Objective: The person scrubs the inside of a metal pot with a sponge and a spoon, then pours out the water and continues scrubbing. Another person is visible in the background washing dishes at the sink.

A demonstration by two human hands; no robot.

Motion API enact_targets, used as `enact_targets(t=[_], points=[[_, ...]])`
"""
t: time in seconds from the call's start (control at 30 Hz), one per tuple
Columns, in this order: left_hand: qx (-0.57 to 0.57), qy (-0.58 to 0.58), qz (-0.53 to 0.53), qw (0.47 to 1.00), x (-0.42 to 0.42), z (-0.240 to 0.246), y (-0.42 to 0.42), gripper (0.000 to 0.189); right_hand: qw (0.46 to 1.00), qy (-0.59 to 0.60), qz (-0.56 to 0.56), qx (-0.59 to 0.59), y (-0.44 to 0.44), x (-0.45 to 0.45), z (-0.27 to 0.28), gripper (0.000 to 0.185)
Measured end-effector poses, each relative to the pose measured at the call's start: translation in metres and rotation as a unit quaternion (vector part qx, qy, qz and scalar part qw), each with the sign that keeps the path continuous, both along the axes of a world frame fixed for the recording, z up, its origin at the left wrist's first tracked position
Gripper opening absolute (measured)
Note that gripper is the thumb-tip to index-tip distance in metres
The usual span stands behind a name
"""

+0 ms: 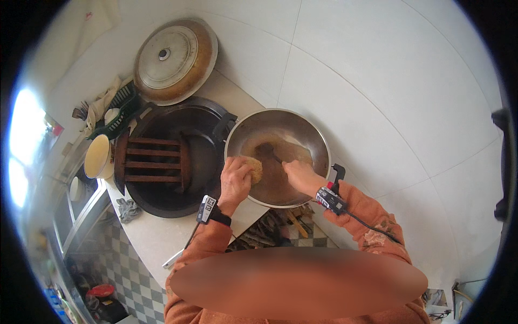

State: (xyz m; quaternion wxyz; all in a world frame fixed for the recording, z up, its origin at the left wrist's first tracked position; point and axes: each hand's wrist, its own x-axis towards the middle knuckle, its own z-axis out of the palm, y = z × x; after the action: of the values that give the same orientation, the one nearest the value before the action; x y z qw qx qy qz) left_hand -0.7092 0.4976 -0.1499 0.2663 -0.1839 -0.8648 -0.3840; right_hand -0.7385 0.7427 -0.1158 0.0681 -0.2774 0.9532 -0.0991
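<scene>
A metal wok (307, 133) with black side handles stands before me, with brownish liquid in its bottom. My left hand (236, 178) grips a tan scrubbing sponge (255, 169) over the wok's left side. In my right hand (301, 174) is the handle of a dark ladle (266, 150), whose head sits in the liquid. Left of the wok is a larger black cast-iron pan (206, 162). A slatted brown wooden rack (153, 160) rests in that pan. My right wrist lies over the wok's right rim.
A large round lid (174, 60) leans on the wall behind the black pan. Left of it are a green plastic basket (115, 121) and a cream enamel pot (98, 157). A crumpled grey cloth (128, 209) lies on the counter (149, 235). Firewood (259, 231) is piled below.
</scene>
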Motion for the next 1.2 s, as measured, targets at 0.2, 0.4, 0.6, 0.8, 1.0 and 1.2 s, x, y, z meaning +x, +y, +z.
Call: enact_targets(t=[0.2, 0.4, 0.6, 0.8, 1.0, 1.2], points=[[0.000, 0.013, -0.003, 1.000, -0.002, 0.000, 0.000, 0.023, 0.993, -0.082, -0.027, 0.083, 0.010, 0.002, 0.005, 0.015], [0.013, -0.001, 0.000, 1.000, 0.000, 0.002, 0.001, 0.024, 0.999, 0.043, 0.016, -0.024, -0.001, 0.007, 0.004, 0.016], [-0.004, 0.007, 0.007, 1.000, -0.001, 0.002, 0.001, 0.024, 0.993, -0.082, -0.021, 0.083, 0.002, 0.012, 0.007, 0.017], [0.002, 0.003, 0.006, 1.000, -0.002, 0.001, 0.001, 0.022, 0.999, -0.050, -0.003, 0.014, 0.003, 0.008, 0.010, 0.016], [0.001, 0.000, 0.003, 1.000, -0.001, 0.000, 0.001, 0.024, 0.999, -0.039, -0.021, 0.024, 0.008, 0.003, 0.006, 0.015], [-0.005, 0.005, 0.007, 1.000, -0.001, 0.003, 0.001, 0.025, 0.999, -0.033, -0.017, 0.033, 0.019, 0.005, 0.005, 0.014]])
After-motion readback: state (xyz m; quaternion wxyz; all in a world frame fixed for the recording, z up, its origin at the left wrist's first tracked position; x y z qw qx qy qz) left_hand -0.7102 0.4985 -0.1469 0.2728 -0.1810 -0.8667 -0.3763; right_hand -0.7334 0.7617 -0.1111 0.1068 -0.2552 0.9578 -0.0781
